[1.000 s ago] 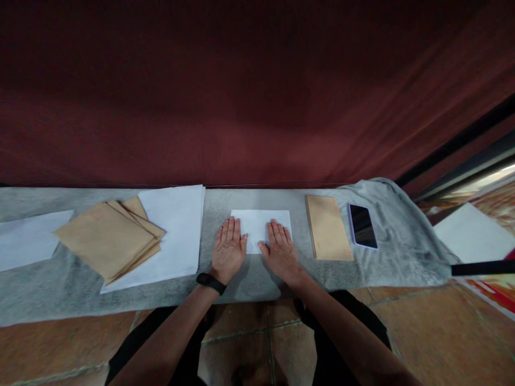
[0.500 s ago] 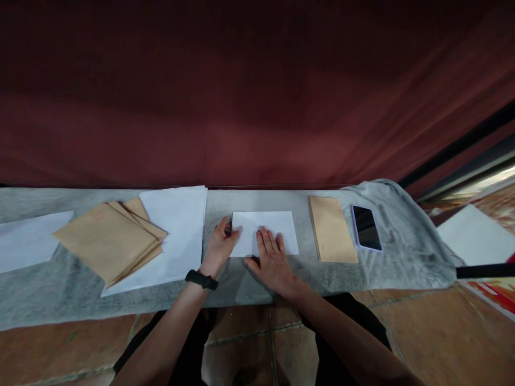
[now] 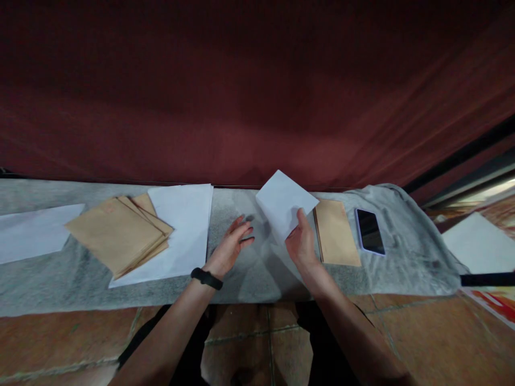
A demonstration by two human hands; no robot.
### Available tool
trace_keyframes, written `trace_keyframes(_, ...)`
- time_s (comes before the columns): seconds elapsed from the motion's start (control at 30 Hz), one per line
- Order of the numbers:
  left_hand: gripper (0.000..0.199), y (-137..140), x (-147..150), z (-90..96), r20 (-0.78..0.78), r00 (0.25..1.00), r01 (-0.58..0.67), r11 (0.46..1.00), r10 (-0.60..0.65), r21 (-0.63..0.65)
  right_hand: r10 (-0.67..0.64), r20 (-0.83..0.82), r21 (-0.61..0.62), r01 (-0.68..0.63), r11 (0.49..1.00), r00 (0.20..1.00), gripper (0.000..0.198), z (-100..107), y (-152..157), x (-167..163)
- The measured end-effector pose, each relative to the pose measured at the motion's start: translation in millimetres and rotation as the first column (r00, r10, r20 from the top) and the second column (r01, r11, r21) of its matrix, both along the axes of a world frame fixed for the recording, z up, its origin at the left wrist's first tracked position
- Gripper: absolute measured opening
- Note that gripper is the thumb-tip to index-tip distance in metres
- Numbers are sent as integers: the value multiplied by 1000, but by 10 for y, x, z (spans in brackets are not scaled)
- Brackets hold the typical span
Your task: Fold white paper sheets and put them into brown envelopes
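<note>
"Where's the white paper (image 3: 286, 199)?"

"In the right hand (image 3: 301, 242), gripped at its near lower edge, thumb on top. It's tilted above the gray cloth (image 3: 257, 279), its right corner beside the brown stack (image 3: 338, 236)."

"And the other fingers of that hand?"

"Mostly hidden behind the paper; I can't tell how they're placed."

"The left hand (image 3: 233, 242)?"

"Apart from the paper, fingers loosely curled and spread."

"Anything cut off?"

"The far-left white sheet (image 3: 34, 233), by the picture's edge."

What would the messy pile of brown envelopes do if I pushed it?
The brown envelopes would probably slide apart, since they're loosely fanned. They likely wouldn't roll, lying flat. They might bend easily, because they look thin.
</note>
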State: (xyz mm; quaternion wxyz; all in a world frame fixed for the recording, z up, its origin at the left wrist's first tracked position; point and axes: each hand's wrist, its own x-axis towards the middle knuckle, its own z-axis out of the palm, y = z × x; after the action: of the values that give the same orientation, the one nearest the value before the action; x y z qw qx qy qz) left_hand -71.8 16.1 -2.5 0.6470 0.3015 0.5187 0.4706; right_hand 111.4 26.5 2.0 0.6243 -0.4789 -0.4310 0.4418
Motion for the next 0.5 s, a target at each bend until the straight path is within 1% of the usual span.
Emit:
trace_keyframes(0.07,67,-41,62,-12,55,998,34,999,-35,11,45,-232,-36,-55,998,972,60,-6,12,38)
trace_keyframes(0.1,68,-58,94,-10,103,993,52,998,-53,20,68,-294,-57,-89,994,953,59,-22,4,42)
trace_keyframes(0.17,65,-79,148,-2,184,979,84,996,-90,37,75,-369,-98,-119,988,926,55,-74,-20,33)
trace_keyframes(0.2,63,-79,166,-3,200,976,81,996,-88,47,68,-389,-122,-124,985,919,52,-106,-31,28)
trace_keyframes(0.27,61,-55,170,-22,169,985,31,997,-44,76,25,-406,-175,-104,979,913,41,-177,-48,37)
trace_keyframes(0.33,66,2,121,-71,65,998,-21,990,12,138,-38,-399,-225,-57,973,916,31,-248,-61,93)
trace_keyframes(0.4,77,85,23,-144,-97,995,-10,978,31,209,-79,-377,-266,-26,964,923,29,-313,-75,197)
trace_keyframes(0.47,88,172,-104,-232,-294,955,41,966,37,254,-108,-335,-297,4,955,936,32,-364,-93,324)
trace_keyframes(0.5,91,210,-168,-279,-398,916,74,960,42,271,-132,-307,-311,32,950,943,35,-384,-103,385)
